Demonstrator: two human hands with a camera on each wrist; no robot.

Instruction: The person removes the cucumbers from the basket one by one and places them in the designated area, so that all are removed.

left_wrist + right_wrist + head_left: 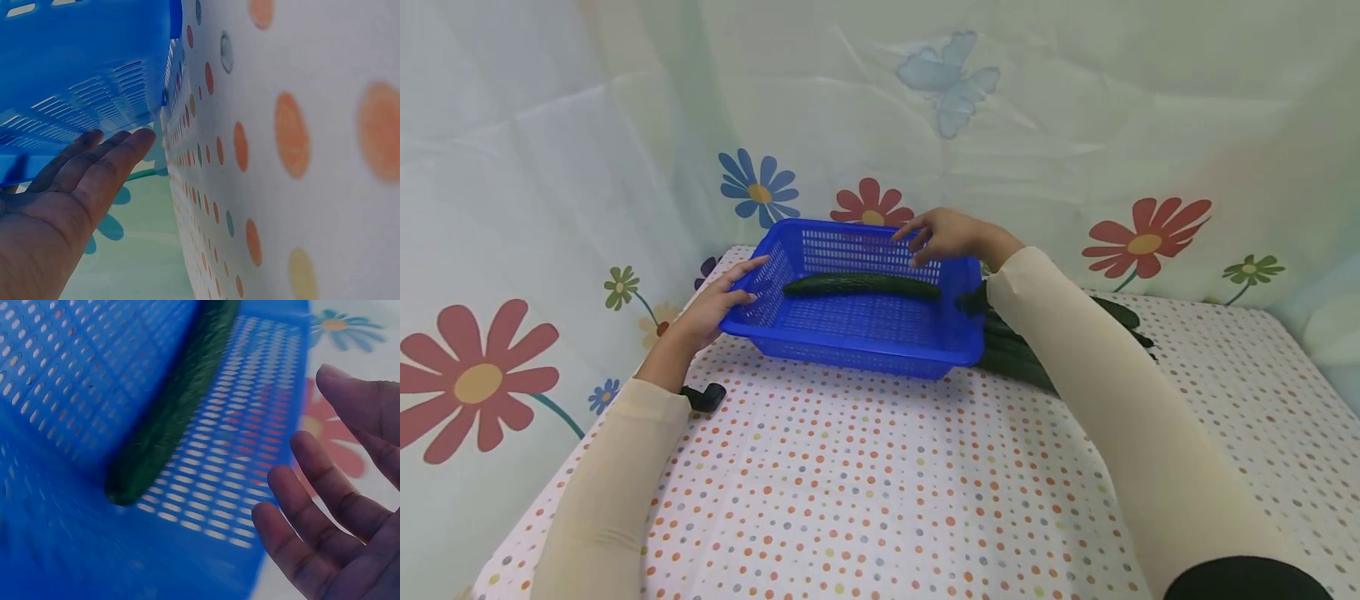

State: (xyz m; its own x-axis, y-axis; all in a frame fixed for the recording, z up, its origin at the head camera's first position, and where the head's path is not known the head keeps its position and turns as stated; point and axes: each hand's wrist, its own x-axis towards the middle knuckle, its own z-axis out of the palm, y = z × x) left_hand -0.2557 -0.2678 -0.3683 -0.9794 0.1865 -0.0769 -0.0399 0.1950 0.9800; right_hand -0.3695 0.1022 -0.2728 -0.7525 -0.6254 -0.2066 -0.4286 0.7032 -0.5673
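Note:
A blue plastic basket [865,329] with slotted walls stands on the table, with one long dark green cucumber [861,285] lying inside along the far wall. At its left end, my left hand [711,308] holds the rim, thumb over the edge. The left wrist view shows the other fingers [106,165] stretched along the basket's outer side. Over the far right rim hovers my right hand [947,235], its fingers spread and slightly bent. In the right wrist view nothing lies between those fingers [331,494]. Several cucumbers [1011,358] lie right of the basket, partly hidden by my right forearm.
A tablecloth [850,483] with coloured dots covers the table. Behind and to the left hangs a pale curtain [1060,150] printed with flowers and a butterfly. A dark object [706,397] sits at my left wrist, and a black rounded shape [1247,579] shows at the bottom right.

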